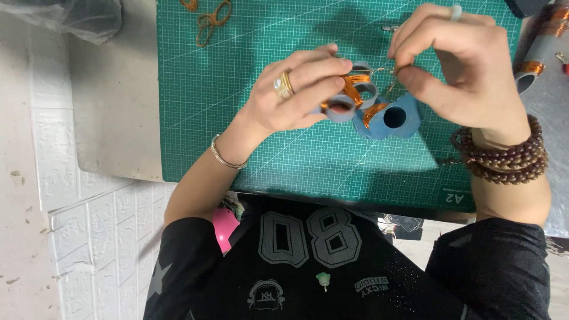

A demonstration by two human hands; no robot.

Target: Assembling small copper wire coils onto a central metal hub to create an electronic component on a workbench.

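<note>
We hold the coil block (351, 98), a cluster of grey-blue rings wound with copper wire, at the centre of the frame, over the green mat (237, 118). Our left hand (296, 95) clenches the block's left rings from above, fingers curled over one ring whose open bore faces the camera. The block's long axis runs left to right, from this grip toward the larger ring (396, 117) at centre right, which lies low against the mat. Our right hand (456, 65), in the upper right, pinches a thin wire end (393, 70) between thumb and forefinger, just above and right of the windings. The wire end thus lies right of the left grip and nearer the right hand. Loose copper loops (210, 21) lie at the upper left, well apart.
</note>
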